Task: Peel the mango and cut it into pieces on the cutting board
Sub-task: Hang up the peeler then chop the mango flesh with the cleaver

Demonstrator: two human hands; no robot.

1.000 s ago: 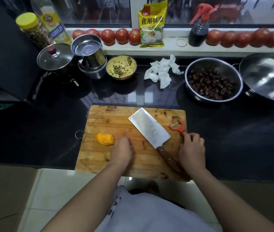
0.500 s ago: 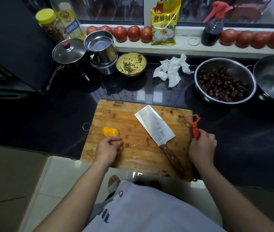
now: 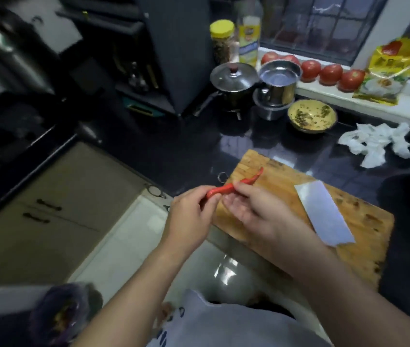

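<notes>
Grip: my left hand and my right hand both hold the red peeler; my left fingers curl round its handle end and my right fingertips pinch it further along.
Peeler: it lies tilted across both hands, its head pointing far and right over the near-left corner of the cutting board.
Mango: I cannot see it; my hands hide that corner of the board.
Cleaver: its blade lies flat on the board, just right of my right hand; my forearm hides the handle.
Counter: the board sits on the dark counter, a metal ring at its left corner.
Far side: a yellow bowl, a steel cup and a lidded pot stand beyond the board, with crumpled white paper to the right.
Sill: a row of tomatoes and a yellow packet line the window ledge.
Left and near: beige cabinet doors and pale floor tiles show below the counter edge.
</notes>
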